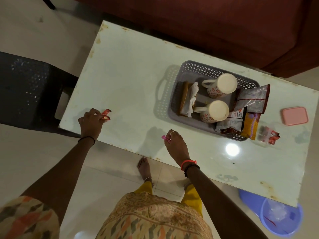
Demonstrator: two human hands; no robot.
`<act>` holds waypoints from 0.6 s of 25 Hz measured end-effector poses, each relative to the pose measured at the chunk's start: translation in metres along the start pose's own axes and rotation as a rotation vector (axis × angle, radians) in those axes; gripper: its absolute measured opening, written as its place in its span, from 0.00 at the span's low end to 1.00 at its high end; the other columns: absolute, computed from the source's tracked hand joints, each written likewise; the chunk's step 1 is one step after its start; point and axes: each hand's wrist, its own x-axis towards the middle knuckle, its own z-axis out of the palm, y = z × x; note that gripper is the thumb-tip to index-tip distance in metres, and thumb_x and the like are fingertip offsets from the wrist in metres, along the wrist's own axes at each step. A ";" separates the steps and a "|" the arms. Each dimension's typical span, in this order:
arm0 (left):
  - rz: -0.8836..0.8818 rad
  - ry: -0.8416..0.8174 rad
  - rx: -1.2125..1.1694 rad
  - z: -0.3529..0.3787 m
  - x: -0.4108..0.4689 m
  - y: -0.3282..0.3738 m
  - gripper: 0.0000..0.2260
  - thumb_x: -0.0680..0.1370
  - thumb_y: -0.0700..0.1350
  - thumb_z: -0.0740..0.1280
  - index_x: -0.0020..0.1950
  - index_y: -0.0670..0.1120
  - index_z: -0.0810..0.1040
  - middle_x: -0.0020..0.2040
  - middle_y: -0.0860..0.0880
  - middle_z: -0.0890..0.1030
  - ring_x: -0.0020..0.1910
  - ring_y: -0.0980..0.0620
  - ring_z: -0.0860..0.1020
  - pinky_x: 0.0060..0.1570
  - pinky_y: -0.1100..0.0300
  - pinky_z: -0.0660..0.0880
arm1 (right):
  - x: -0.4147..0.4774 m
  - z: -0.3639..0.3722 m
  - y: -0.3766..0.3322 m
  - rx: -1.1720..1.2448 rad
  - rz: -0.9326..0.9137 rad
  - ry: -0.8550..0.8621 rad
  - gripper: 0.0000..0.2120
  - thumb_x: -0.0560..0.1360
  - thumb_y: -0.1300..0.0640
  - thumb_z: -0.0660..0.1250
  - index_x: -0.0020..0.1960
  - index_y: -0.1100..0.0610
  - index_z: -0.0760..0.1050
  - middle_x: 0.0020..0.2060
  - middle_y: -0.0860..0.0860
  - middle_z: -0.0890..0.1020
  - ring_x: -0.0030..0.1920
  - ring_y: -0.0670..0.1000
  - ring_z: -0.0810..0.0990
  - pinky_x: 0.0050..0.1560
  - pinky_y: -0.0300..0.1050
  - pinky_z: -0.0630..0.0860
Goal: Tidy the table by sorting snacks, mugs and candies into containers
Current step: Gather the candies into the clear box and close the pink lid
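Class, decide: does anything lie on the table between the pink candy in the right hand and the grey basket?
Nothing visible does: only bare table lies between the right hand, pinching the pink candy, and the grey basket.

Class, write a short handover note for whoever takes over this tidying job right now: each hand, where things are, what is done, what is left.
Left hand: holds red candies above the table.
Right hand: pinches a pink candy.
Done: two mugs and the snack packets sit in the basket.
Left: both hands' candies need a container, as do the loose candies on the table right of the basket. The pink box beside them, lid on, is probably meant for them.
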 end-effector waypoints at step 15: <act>0.208 0.156 -0.302 -0.037 -0.049 0.219 0.07 0.75 0.47 0.67 0.49 0.50 0.83 0.54 0.51 0.76 0.48 0.48 0.75 0.52 0.54 0.62 | 0.002 -0.120 0.042 0.389 0.025 0.353 0.02 0.75 0.60 0.67 0.47 0.58 0.76 0.44 0.54 0.83 0.43 0.49 0.78 0.41 0.37 0.74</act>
